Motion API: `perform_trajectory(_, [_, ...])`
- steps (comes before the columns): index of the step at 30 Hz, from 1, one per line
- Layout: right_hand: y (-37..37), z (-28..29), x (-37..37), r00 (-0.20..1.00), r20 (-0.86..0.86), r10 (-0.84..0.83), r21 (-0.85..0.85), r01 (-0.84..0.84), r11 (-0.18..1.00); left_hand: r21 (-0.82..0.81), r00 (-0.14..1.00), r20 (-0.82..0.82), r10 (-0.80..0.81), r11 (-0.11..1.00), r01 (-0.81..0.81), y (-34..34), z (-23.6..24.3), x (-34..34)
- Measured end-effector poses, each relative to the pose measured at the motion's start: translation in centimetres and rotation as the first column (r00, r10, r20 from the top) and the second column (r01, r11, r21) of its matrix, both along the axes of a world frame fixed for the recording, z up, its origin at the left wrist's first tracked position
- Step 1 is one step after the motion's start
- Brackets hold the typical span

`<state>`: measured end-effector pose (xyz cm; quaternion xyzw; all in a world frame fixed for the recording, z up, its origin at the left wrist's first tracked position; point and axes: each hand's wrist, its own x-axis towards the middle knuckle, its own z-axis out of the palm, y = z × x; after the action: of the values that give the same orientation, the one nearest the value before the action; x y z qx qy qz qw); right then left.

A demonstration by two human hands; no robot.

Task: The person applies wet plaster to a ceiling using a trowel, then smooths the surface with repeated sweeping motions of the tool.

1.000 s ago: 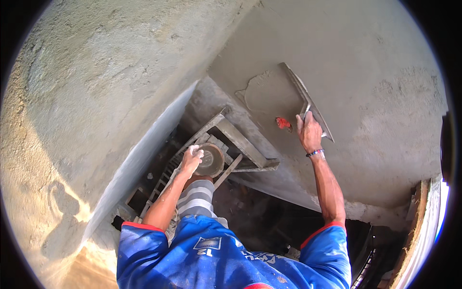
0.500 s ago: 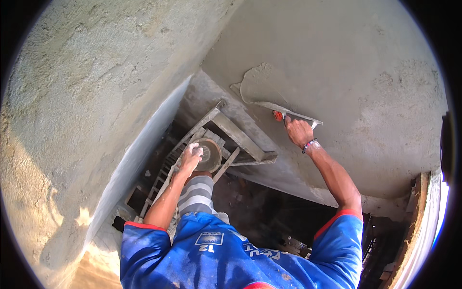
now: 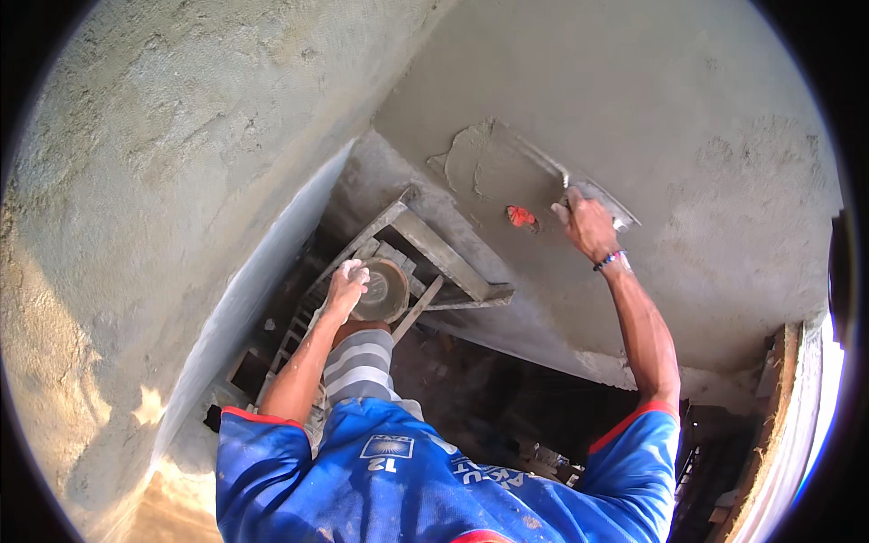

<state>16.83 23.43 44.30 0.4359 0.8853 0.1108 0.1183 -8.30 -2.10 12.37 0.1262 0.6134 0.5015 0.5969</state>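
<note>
My right hand [image 3: 590, 226] grips a plastering trowel [image 3: 543, 166] with a long metal blade, held against the grey plastered wall [image 3: 652, 100]. A wet patch of mortar [image 3: 469, 156] with a raised edge lies by the blade's far end. Below the blade, an orange-red insert [image 3: 520, 215] sits in the wall. My left hand [image 3: 348, 288], smeared with mortar, is curled closed beside the left rim of a round bowl [image 3: 385, 291]. Whether its fingers hold the rim or something else is hidden. A little grey residue shows inside the bowl.
The bowl stands among the planks of a wooden frame [image 3: 444, 253] with ladder-like rungs at its left. A rough plastered wall [image 3: 181, 136] rises on the left, meeting the other at a corner. Dark, cluttered ground [image 3: 471, 389] lies below. A wooden edge [image 3: 774, 425] stands at right.
My right hand and the trowel have moved right and slightly up the wall, and the blade has turned steeper, uncovering the orange-red insert. My left hand stays by the bowl.
</note>
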Motion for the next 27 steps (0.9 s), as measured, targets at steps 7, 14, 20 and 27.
perform_trajectory(7, [-4.1,-2.6,1.7,1.000,-0.009,0.019,-0.032,-0.019,0.999,-0.058,0.999,-0.005,-0.054,0.997,0.054,-1.4,-0.1,0.4])
perform_trajectory(14, [-2.2,-14.8,0.8,0.978,0.203,0.055,-0.050,-0.046,0.998,-0.008,0.999,0.003,-0.034,0.999,0.035,-3.3,-0.4,0.8])
perform_trajectory(20, [0.7,-16.0,-0.6,0.979,0.200,0.030,-0.058,-0.019,0.998,-0.080,1.000,-0.017,-0.005,0.997,0.004,-3.4,0.8,-0.7])
perform_trajectory(27, [-0.1,-8.0,-0.8,0.983,-0.152,-0.108,-0.052,0.101,0.994,-0.088,0.999,-0.036,-0.026,0.996,0.023,-1.9,1.4,-1.2])
